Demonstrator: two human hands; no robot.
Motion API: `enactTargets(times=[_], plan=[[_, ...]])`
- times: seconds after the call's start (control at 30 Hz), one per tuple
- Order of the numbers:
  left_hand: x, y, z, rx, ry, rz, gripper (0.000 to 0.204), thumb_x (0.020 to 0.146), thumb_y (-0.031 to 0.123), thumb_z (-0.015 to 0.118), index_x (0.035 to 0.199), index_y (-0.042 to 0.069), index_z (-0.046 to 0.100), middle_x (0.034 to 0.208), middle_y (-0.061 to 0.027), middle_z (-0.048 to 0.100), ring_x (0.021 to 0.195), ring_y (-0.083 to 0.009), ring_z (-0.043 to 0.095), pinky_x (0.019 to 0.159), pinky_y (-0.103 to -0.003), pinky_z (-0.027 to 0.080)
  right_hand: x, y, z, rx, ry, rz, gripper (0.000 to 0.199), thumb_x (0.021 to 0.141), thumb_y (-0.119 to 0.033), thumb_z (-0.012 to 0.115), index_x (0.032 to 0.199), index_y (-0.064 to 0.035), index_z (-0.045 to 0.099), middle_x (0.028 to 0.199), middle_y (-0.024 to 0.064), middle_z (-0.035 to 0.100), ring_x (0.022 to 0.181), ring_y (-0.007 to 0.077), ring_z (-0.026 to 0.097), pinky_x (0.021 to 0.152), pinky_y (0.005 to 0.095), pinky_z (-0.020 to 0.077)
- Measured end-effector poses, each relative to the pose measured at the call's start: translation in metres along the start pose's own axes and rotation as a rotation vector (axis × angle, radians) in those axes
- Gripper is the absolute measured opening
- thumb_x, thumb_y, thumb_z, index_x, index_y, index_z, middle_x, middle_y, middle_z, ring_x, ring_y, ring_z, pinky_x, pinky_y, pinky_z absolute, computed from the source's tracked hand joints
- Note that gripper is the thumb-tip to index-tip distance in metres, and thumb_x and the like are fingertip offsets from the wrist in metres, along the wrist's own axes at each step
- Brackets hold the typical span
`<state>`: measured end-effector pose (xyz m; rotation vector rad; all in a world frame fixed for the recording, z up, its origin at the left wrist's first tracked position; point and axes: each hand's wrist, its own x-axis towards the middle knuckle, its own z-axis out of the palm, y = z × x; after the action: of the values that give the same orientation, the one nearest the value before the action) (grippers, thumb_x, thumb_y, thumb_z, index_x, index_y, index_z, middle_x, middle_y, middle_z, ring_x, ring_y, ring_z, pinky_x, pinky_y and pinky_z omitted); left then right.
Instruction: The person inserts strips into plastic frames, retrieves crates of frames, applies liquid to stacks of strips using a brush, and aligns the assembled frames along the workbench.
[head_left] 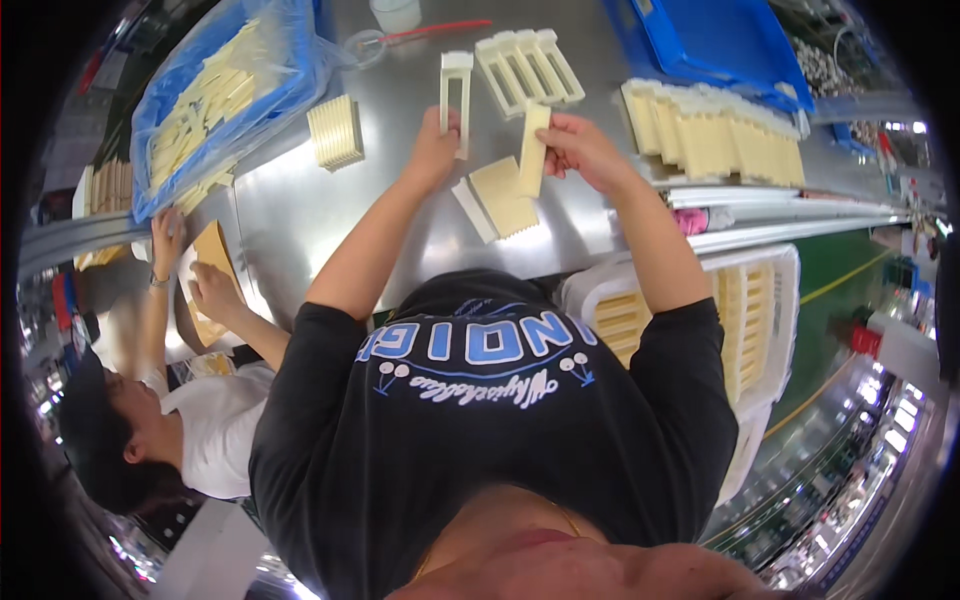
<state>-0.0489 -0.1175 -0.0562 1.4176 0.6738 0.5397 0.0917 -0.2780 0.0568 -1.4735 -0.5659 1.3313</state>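
Upright in my left hand (433,152) is a narrow white plastic frame (457,62) with a long slot, its fingers closed round the lower part. My right hand (585,150) pinches a flat cream strip (533,165) by its edge, just right of the frame and apart from it. Beneath the strip, a fanned pile of cream strips (500,193) lies on the metal table. Several similar white frames (528,70) stand side by side just beyond my hands. A neat stack of cream strips (336,132) sits left of my left hand.
A blue bin lined with plastic (300,60) holds loose cream strips at the far left. Rows of cream pieces (715,135) and a blue tray (715,45) lie right. A red stick (435,30) lies at the back. A white crate (790,300) stands low right. A co-worker's hands (215,290) work at left.
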Motion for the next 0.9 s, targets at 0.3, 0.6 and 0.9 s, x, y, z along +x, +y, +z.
enactTargets(times=[0.3, 0.6, 0.9], plan=[[-0.061, 0.070, 0.031, -0.326, -0.179, -0.291, 0.014, 0.081, 0.011, 0.042, 0.094, 0.005, 0.043, 0.072, -0.0038, 0.050, 0.059, -0.0124, 0.050, 0.052, -0.023, 0.042, -0.016, -0.005, 0.048, 0.174, 0.032, -0.246, 0.018, 0.080, -0.015, 0.051, 0.093, -0.0028, 0.053, 0.064, 0.0008, 0.052, 0.047, 0.0071, 0.047, 0.041, 0.0183, 0.0359], [-0.067, 0.059, 0.026, -0.332, -0.203, -0.066, 0.040, 0.090, 0.038, 0.019, 0.116, 0.010, 0.030, 0.102, -0.0090, 0.047, 0.091, -0.0156, 0.051, 0.078, -0.028, 0.043, -0.014, 0.015, 0.090, -0.339, 0.437, -0.631, 0.042, 0.076, -0.001, 0.052, 0.112, -0.0011, 0.031, 0.058, 0.0031, 0.049, 0.046, 0.0078, 0.047, 0.042, 0.0219, 0.0368], [-0.064, 0.055, 0.025, -0.156, -0.222, 0.100, 0.040, 0.090, 0.036, 0.017, 0.116, 0.009, 0.030, 0.101, -0.0074, 0.046, 0.091, -0.0127, 0.048, 0.078, -0.026, 0.041, -0.014, 0.022, 0.089, -0.564, 0.491, -0.809, 0.041, 0.076, -0.003, 0.053, 0.111, -0.0012, 0.032, 0.057, 0.0045, 0.050, 0.048, 0.0088, 0.050, 0.044, 0.0216, 0.0382]])
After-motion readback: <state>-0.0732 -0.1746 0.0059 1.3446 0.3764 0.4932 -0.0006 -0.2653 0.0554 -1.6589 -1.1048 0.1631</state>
